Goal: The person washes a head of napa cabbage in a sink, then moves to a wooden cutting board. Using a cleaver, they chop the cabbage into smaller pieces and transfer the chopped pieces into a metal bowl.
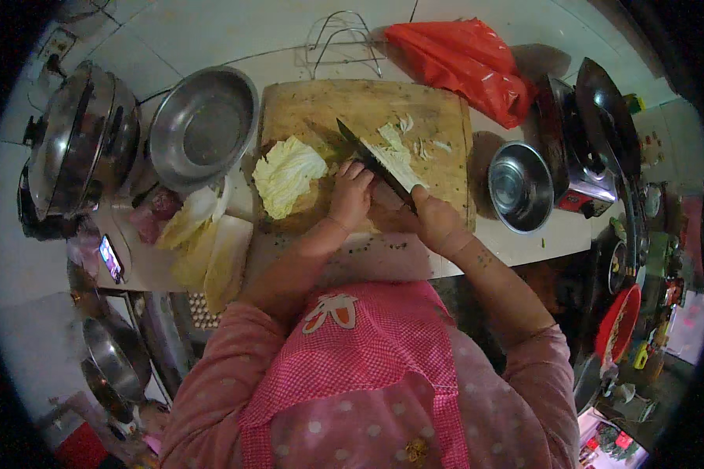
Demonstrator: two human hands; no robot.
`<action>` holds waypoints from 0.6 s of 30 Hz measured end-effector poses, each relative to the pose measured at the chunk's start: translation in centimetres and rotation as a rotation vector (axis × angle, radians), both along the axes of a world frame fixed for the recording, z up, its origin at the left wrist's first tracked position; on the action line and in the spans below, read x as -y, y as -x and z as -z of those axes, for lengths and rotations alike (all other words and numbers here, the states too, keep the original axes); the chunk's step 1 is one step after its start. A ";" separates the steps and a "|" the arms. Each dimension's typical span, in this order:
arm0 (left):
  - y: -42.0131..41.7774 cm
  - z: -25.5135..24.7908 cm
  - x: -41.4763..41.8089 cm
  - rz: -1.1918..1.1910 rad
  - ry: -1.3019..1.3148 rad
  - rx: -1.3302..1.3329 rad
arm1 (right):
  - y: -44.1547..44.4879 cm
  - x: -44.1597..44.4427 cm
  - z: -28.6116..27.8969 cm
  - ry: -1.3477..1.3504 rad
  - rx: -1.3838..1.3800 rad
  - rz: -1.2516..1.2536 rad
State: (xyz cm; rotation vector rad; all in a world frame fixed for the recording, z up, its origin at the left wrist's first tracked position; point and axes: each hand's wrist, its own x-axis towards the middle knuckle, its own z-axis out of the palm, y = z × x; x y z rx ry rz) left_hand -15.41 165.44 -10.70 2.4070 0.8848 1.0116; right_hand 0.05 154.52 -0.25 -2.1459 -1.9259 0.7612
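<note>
My right hand [440,220] grips the handle of a kitchen knife [381,170], its dark blade slanting up and left across a wooden cutting board [358,97]. Close to the blade's left side, my left hand [352,199] rests on the board with its fingers bent; whatever lies beneath them is hidden. Right of the blade are cut pieces of napa cabbage [394,153] and thin shreds. A loose, crinkled cabbage leaf [288,174] lies left of my left hand. Larger pale cabbage leaves [226,252] are on the counter, left of the board.
A wide metal basin [205,129] stands left of the board, a smaller metal bowl [520,187] right of it. Behind are a wire rack [346,44] and a red plastic bag [463,61]. A gas stove [584,196] sits right; a phone [111,258] lies left.
</note>
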 end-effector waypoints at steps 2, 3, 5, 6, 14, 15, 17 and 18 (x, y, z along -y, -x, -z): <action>0.3 0.4 -0.4 0.010 0.019 0.001 | -0.1 0.1 -1.3 0.034 -0.006 0.003; 0.1 0.0 -0.3 0.008 0.029 0.004 | -0.1 0.6 -3.0 0.065 -0.016 0.008; 0.1 -1.1 0.3 0.012 0.055 -0.006 | -0.1 1.4 -3.7 0.113 -0.037 0.010; 0.1 -0.9 0.3 0.015 0.063 -0.012 | -0.2 1.4 -3.7 0.120 -0.038 0.000; 0.1 1.8 0.3 -0.070 -0.083 0.041 | -0.3 1.0 -0.4 -0.023 -0.001 -0.006; -0.1 1.5 0.1 -0.045 -0.041 0.028 | -0.5 1.2 -1.3 0.002 0.005 -0.011; 0.1 0.1 0.1 0.020 0.053 -0.013 | -0.3 2.0 -3.2 0.061 0.001 -0.008; 0.2 -0.3 0.2 0.002 0.019 -0.041 | -0.1 1.9 -3.1 0.073 0.001 -0.003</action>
